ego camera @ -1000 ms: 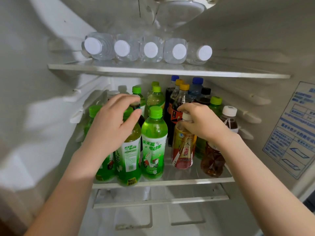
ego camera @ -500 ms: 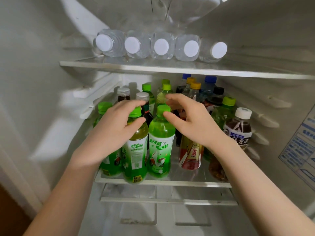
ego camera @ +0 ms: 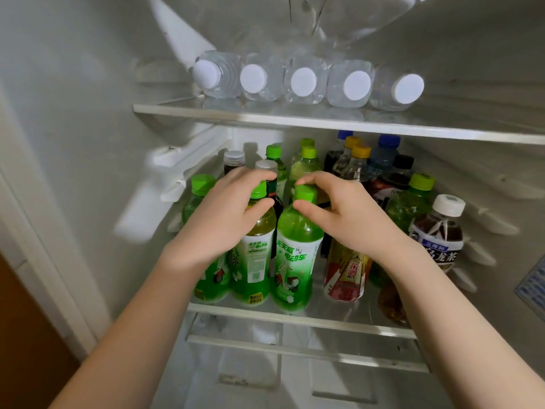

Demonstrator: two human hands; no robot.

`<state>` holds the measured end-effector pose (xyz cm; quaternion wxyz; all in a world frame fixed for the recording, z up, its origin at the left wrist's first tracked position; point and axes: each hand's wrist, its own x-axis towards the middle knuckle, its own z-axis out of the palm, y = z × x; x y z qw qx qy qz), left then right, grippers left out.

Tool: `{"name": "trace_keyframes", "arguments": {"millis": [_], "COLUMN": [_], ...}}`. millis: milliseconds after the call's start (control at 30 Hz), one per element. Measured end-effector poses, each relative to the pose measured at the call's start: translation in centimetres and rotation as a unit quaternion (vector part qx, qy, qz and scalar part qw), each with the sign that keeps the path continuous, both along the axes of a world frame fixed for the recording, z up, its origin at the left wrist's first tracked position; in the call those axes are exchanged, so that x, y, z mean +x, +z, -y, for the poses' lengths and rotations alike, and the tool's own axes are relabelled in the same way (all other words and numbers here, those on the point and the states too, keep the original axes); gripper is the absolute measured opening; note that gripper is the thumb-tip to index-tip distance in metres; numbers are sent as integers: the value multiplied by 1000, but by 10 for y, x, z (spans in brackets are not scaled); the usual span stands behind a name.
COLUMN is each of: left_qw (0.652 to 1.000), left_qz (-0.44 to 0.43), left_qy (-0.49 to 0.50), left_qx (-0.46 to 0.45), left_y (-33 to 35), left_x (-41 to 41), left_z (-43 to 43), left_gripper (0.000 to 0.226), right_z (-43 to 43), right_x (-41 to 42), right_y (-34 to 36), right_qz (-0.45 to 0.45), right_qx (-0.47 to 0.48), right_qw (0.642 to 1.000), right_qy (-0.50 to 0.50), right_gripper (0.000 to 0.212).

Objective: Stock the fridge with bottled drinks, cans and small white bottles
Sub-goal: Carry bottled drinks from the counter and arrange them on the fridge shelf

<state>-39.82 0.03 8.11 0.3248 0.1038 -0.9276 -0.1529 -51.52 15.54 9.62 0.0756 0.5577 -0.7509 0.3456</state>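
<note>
Both front bottles stand upright on the middle shelf (ego camera: 295,315), touching side by side, each with its cap right under a hand. The left hand (ego camera: 224,219) curls round the neck of the pale tea bottle (ego camera: 255,255), and the right hand (ego camera: 351,216) pinches the cap of the green bottle (ego camera: 295,261). Packed rows of bottles (ego camera: 306,160) close behind block any push back. A red-labelled bottle (ego camera: 346,273) stands just beside on the right, and water bottles (ego camera: 302,81) lie overhead.

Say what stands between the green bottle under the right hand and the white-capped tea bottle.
Head view: a red-labelled bottle and, behind it, a green-capped bottle stand between the green bottle and the tea bottle.
</note>
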Motion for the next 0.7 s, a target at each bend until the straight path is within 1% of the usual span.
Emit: {"name": "trace_keyframes", "arguments": {"millis": [100, 167, 233, 333, 367, 433, 500, 533, 700], "left_qw": [999, 996, 994, 998, 997, 987, 965, 956, 942], "left_qz": [24, 58, 73, 52, 63, 137, 233, 262, 309], "left_qy": [18, 37, 38, 26, 39, 79, 111, 119, 118], "left_qx": [-22, -56, -73, -31, -27, -36, -51, -55, -56], "left_y": [4, 11, 25, 48, 54, 64, 72, 76, 87], "left_x": [-8, -11, -15, -29, -37, -55, -74, -83, -121], "left_z": [0, 1, 2, 6, 8, 13, 18, 20, 26], "left_gripper": [42, 43, 47, 51, 51, 55, 58, 58, 50], "right_z": [-2, -2, -1, 0, -1, -2, -3, -3, -5], "right_x": [0, 1, 1, 2, 2, 2, 1, 1, 1], "right_y": [0, -1, -2, -3, -3, -3, -2, -2, -5], "right_qz": [-4, -2, 0, 13, 17, 27, 37, 39, 45], "right_qx": [-2, -4, -6, -10, -9, -6, -4, -4, -15], "right_qw": [1000, 1000, 999, 999, 999, 998, 998, 998, 997], "right_qy": [-14, -29, -40, -48, -50, -51, -54, -58, -68], "right_gripper": [36, 38, 38, 38, 38, 38, 38, 38, 38]}}
